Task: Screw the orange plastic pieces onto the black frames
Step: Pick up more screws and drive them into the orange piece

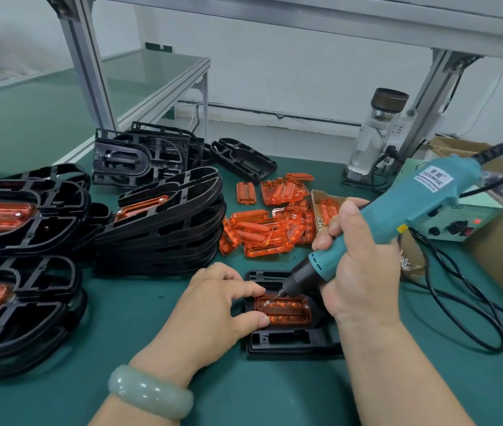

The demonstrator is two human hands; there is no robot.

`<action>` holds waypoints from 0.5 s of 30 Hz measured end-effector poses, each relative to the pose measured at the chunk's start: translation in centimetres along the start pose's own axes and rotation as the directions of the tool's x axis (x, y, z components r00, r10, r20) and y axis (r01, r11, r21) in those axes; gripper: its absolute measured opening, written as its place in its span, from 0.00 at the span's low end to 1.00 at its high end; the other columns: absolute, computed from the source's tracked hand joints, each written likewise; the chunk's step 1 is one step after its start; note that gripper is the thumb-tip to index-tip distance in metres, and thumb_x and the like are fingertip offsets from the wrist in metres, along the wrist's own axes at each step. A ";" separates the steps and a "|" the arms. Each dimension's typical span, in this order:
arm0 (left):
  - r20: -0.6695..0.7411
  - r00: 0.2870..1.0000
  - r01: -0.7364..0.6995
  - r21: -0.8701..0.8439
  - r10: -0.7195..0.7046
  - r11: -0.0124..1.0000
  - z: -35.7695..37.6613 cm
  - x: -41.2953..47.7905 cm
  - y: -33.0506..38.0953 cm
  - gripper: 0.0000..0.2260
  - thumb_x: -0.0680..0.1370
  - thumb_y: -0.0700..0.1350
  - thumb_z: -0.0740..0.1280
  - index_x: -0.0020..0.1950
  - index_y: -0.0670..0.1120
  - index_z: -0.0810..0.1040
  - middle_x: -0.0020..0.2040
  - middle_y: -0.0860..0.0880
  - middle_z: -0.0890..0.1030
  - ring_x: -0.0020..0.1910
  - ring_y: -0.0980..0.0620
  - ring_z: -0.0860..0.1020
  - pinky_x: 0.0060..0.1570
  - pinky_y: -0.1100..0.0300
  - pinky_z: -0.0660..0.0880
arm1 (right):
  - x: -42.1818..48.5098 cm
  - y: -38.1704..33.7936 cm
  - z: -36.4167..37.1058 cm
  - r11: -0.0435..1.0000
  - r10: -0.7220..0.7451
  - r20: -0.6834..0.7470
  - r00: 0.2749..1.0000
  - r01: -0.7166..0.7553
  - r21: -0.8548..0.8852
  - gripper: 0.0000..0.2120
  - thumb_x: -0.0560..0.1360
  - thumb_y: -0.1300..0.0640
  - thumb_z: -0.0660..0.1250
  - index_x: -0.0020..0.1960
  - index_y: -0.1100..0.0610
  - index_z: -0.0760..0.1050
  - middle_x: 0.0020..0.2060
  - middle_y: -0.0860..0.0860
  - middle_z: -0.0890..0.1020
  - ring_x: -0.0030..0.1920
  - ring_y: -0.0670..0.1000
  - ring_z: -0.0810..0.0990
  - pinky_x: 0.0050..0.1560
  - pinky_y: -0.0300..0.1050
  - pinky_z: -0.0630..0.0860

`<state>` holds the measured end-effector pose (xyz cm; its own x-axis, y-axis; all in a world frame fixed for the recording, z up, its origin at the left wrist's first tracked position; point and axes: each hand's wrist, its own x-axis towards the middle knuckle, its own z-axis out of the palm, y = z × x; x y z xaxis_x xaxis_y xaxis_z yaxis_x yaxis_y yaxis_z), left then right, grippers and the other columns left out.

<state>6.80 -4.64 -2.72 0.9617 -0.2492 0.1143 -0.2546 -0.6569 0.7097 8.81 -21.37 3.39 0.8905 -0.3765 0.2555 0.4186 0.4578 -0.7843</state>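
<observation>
A black frame [287, 341] lies on the green mat in front of me with an orange plastic piece [287, 312] seated in it. My left hand [219, 305] pinches the left end of that orange piece between thumb and fingers. My right hand [357, 265] grips a teal electric screwdriver [397, 210], tilted, its bit on a screw at the piece's upper left corner. A second screw sits at the upper right corner.
Loose orange pieces [268, 222] lie piled behind the frame, beside a small cardboard box of screws [321, 210]. Stacks of black frames [164, 222], some fitted with orange pieces, fill the left. A glass bottle [373, 133], power supply [465, 219] and black cables [465, 309] stand right.
</observation>
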 end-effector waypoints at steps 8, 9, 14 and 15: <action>0.007 1.000 -0.008 0.032 0.008 0.999 -0.1 0.1 0.0 0.17 0.69 0.59 0.73 0.57 0.63 0.78 0.50 0.64 0.69 0.55 0.64 0.64 0.52 0.71 0.60 | 0.0 0.1 0.6 0.998 -0.007 0.034 0.999 0.009 -0.060 0.04 0.72 0.58 0.66 0.43 0.55 0.71 0.25 0.48 0.72 0.25 0.47 0.71 0.27 0.39 0.70; 0.008 1.000 -0.009 0.030 0.008 1.000 -0.1 0.1 0.0 0.17 0.69 0.59 0.73 0.57 0.63 0.79 0.50 0.64 0.69 0.55 0.64 0.64 0.51 0.72 0.60 | 0.1 0.1 0.6 0.998 -0.007 0.037 0.999 0.009 -0.063 0.04 0.72 0.58 0.66 0.43 0.55 0.71 0.25 0.48 0.72 0.25 0.47 0.71 0.27 0.39 0.70; 0.006 1.000 -0.015 0.019 0.015 1.000 -0.1 0.1 0.0 0.17 0.68 0.59 0.73 0.56 0.63 0.79 0.49 0.63 0.69 0.55 0.64 0.64 0.52 0.78 0.59 | 0.2 0.4 0.9 0.997 0.006 0.037 0.999 -0.003 -0.075 0.05 0.71 0.58 0.67 0.44 0.56 0.71 0.26 0.48 0.72 0.25 0.48 0.70 0.27 0.39 0.70; 0.005 1.000 -0.015 0.022 0.015 1.000 -0.1 0.1 0.1 0.16 0.68 0.59 0.73 0.56 0.63 0.79 0.49 0.63 0.69 0.55 0.64 0.64 0.51 0.79 0.58 | 0.2 0.4 0.9 0.997 0.004 0.041 0.999 -0.001 -0.079 0.05 0.71 0.58 0.67 0.44 0.56 0.71 0.26 0.48 0.72 0.25 0.48 0.70 0.27 0.39 0.70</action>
<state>6.90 -4.63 -2.61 0.9571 -0.2630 0.1216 -0.2716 -0.6682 0.6926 9.28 -20.56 3.60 0.8989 -0.3411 0.2751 0.4023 0.3934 -0.8267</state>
